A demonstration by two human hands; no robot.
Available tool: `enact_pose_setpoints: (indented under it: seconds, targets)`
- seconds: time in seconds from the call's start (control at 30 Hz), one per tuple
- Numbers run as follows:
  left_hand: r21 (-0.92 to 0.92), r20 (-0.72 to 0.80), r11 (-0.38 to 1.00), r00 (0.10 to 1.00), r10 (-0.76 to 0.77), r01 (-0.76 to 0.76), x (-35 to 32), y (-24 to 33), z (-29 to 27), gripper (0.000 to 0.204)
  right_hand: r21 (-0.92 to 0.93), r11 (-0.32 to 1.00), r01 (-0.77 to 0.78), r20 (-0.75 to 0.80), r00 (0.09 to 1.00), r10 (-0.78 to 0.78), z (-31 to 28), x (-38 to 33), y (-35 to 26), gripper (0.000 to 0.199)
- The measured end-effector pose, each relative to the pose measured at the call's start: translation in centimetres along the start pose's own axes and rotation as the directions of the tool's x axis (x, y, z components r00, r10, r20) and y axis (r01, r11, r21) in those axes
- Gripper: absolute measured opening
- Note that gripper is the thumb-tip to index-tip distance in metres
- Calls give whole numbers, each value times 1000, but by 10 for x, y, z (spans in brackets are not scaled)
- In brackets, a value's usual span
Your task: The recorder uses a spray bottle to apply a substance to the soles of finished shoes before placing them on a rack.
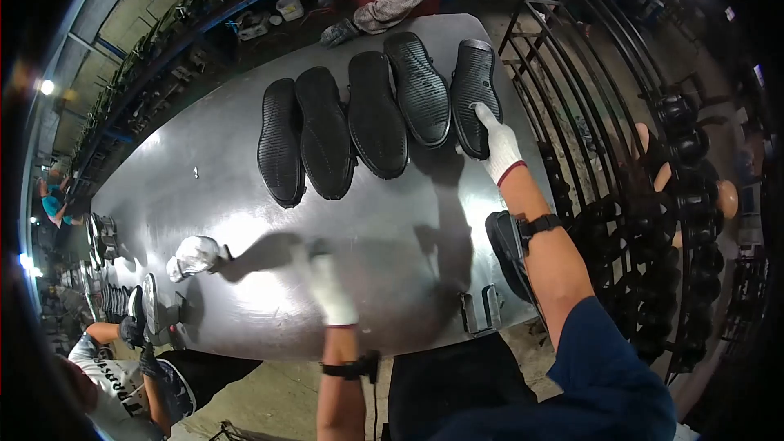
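A row of black shoes point(378, 114) lies sole-up across the far half of the metal table point(392, 278). My right hand point(498, 147), in a white knit glove, is closed on the near end of the rightmost shoe point(475, 82), with its thumb on the ribbed sole. My left hand point(328, 286), gloved too, is over the near middle of the table and smeared by motion. A dark blur shows at its fingertips, and I cannot make out whether it holds anything. To its left sits a crumpled white bundle point(196, 257).
Another dark shoe point(508, 253) lies beside my right forearm, near a small metal holder point(480, 310) at the table's front edge. Racks of black metal bars point(588, 73) stand to the right. A co-worker's gloved hand point(339, 33) is at the far edge; another person point(122, 384) works at the near left.
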State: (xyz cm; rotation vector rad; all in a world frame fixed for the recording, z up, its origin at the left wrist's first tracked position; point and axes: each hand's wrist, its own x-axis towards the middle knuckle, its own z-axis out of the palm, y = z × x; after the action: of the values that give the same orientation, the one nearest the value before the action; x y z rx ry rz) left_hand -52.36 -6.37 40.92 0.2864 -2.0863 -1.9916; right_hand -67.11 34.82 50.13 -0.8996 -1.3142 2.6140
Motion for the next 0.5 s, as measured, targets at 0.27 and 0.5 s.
enact_pose_setpoints:
  seconds: [0.27, 0.5]
  targets:
    - [336, 567, 939, 811, -140, -74, -59, 29, 210, 49, -310, 951, -7, -50, 999, -9, -98, -192, 51, 53]
    - [428, 823, 846, 524, -220, -317, -56, -70, 209, 31, -538, 826, -168, 15, 978, 209, -184, -339, 83, 88]
